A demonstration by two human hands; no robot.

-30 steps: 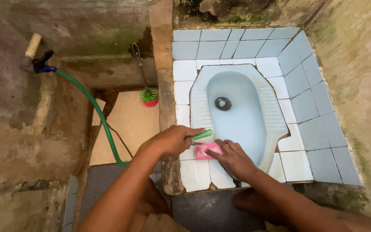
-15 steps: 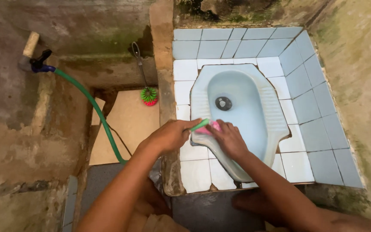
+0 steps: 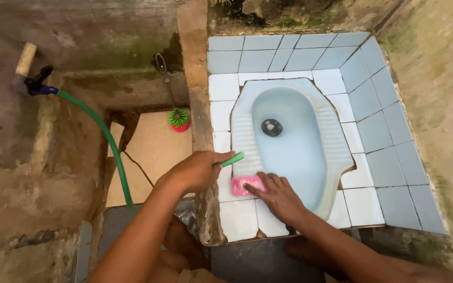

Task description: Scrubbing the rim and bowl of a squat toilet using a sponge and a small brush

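While the right hand (image 3: 279, 196) presses flat, fingers spread, on a pink sponge (image 3: 246, 185), the left hand (image 3: 197, 170) is closed in a fist around the end of a green hose (image 3: 233, 159), whose short green tip juts out past the knuckles toward the pan. The sponge lies on the near left rim of a pale blue squat toilet (image 3: 289, 141), at the edge where the ribbed footrest meets the white tiles (image 3: 239, 215), and the fingertips cover its right end. The hose tip sits just above and to the left of the sponge, apart from it. Light blue tiles (image 3: 378, 131) line the back and right side of the toilet bay. Left of a low concrete divider (image 3: 197, 105), more green hose runs up to a tap (image 3: 35, 84) on the rough wall, and a red and green toilet brush (image 3: 179, 118) leans in the corner of a sunken basin.
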